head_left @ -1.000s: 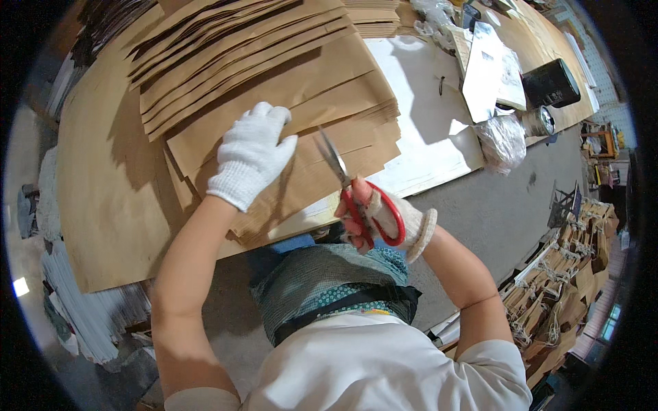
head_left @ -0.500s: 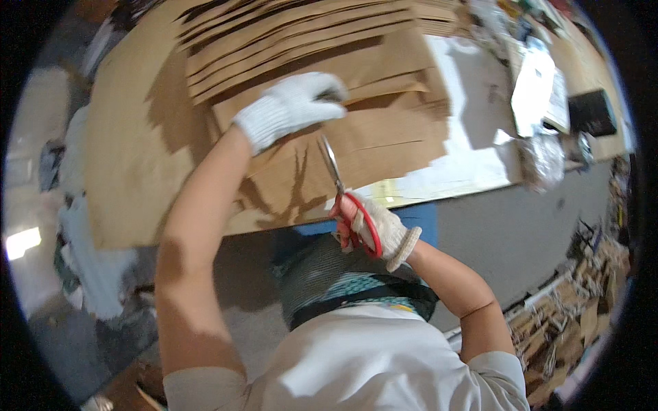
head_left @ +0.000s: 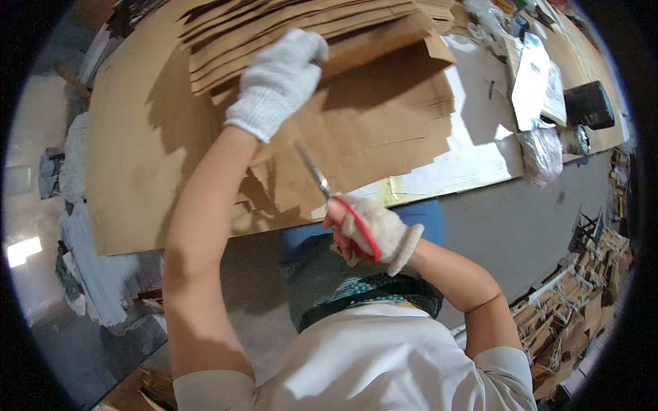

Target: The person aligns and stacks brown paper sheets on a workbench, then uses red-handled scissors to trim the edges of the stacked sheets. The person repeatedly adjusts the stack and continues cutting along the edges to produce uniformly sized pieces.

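Note:
Layers of brown paper (head_left: pixel 384 130) lie in a staggered stack on the table, their edges fanned out toward the far side. My left hand (head_left: pixel 277 82), in a white knit glove, pinches the near edge of a brown paper sheet (head_left: pixel 384 48), which is lifted and casts a shadow on the layers beneath. Its fingertips are partly hidden. In my right hand (head_left: pixel 377 229) is a pair of scissors (head_left: pixel 317 175) with red handles, pointing away from me over the near part of the stack. This glove leaves some fingers bare. The blades look closed and touch no paper.
The pale tabletop (head_left: pixel 127 151) ends just in front of me. At its right are a white sheet (head_left: pixel 480 157), a clear plastic bundle (head_left: pixel 543 156), a dark box (head_left: pixel 589 106) and a can (head_left: pixel 577 140). Bundled brown cardboard (head_left: pixel 576 315) is piled on the floor at right.
My left hand has moved away from me, raising and folding back the paper edge, so more of the lower layer shows. The scissors have shifted slightly left and down.

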Motion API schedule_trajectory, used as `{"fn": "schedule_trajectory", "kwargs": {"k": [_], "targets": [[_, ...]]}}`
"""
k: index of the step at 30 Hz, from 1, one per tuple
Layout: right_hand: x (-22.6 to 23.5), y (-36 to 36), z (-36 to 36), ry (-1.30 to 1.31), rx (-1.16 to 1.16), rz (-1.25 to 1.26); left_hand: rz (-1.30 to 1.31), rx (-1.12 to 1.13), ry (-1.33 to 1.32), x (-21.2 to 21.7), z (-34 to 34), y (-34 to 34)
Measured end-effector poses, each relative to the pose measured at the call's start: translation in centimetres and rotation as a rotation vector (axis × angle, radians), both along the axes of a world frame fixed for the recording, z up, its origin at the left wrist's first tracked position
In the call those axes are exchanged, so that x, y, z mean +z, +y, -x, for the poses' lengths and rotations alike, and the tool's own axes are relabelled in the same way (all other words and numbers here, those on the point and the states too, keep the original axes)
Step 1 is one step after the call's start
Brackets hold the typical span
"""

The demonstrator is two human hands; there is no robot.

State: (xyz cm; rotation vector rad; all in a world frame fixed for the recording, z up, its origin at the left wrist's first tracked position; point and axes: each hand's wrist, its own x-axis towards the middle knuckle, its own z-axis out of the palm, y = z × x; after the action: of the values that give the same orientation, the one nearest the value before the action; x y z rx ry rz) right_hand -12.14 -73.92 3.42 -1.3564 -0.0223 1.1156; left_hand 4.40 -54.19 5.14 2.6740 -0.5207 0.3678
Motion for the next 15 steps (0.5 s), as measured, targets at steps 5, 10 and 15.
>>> {"fn": "schedule_trajectory", "kwargs": {"k": [5,10,15], "targets": [[-0.3,-4.2,-0.6,0.223,-0.400,-0.278,-0.231,-0.078,0.138,-0.9,2.8,-2.4],[-2.1,-6.4,-2.8,0.357,-0.377,-0.304,-0.173,-0.096,0.242,-2.7,4.9,-4.2],[-2.3,-7.5,-2.5,0.196,-0.271,-0.189,-0.171,-0.021,0.256,-2.4,5.1,-5.0]]}}
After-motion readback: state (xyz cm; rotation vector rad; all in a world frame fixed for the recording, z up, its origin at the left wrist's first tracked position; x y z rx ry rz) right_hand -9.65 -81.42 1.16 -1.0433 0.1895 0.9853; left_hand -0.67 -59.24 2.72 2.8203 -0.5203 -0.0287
